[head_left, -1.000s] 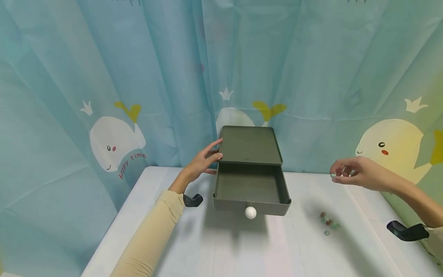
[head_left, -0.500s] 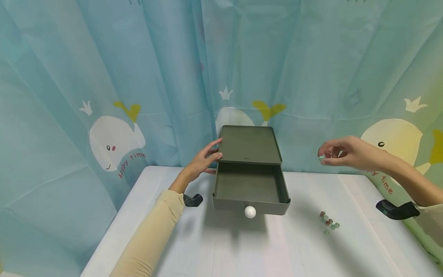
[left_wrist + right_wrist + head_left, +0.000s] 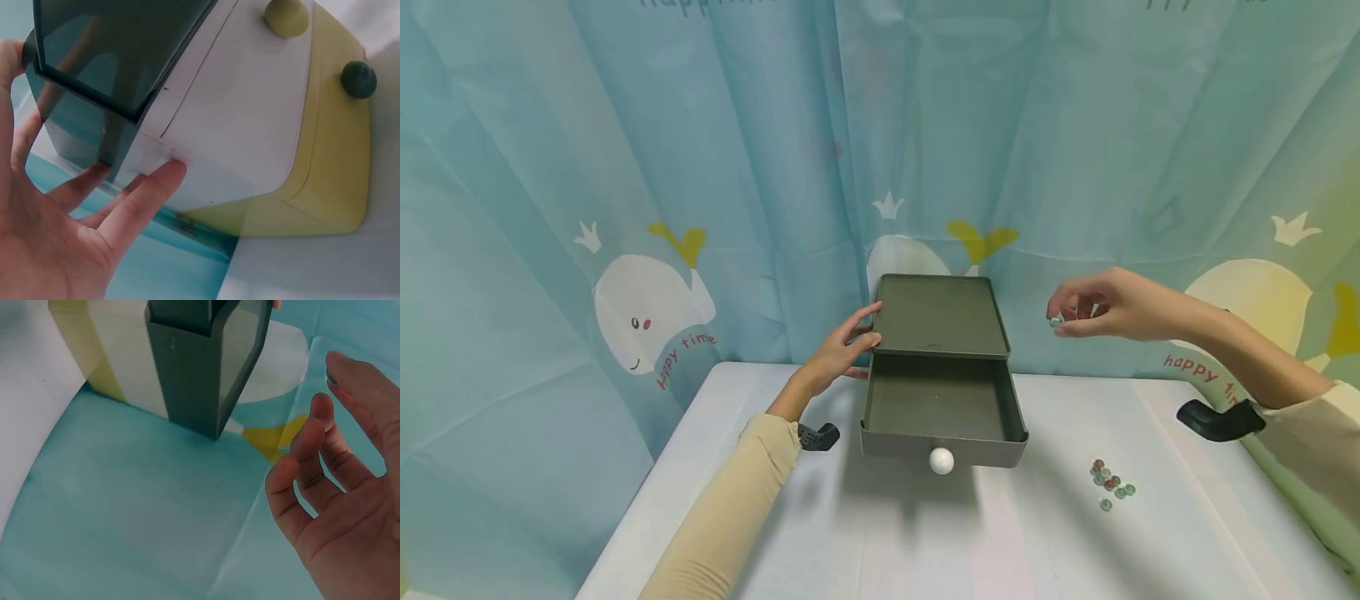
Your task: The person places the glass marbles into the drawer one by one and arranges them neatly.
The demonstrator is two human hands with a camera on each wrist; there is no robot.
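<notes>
A drawer unit has a dark green top (image 3: 942, 312), and its green top drawer (image 3: 985, 452) is pulled out, with a white knob (image 3: 942, 461) on its front. My left hand (image 3: 831, 354) touches the unit's left side. In the left wrist view its fingers are spread over the green and white tiers. Raised to the right of the unit, my right hand (image 3: 1112, 304) pinches a green glass marble (image 3: 1056, 321) between thumb and fingertip. Only a sliver of that marble (image 3: 331, 377) shows in the right wrist view.
Several green and brown marbles (image 3: 1106, 505) lie on the white table (image 3: 1037, 542), right of the unit. Below the green drawer are a white drawer (image 3: 244, 94) with a yellow knob and a yellow drawer (image 3: 340, 137) with a green knob. A blue curtain (image 3: 775, 167) hangs behind.
My right hand has moved left and up towards the drawer unit, carrying the marble. My left hand and the open drawer have stayed in place.
</notes>
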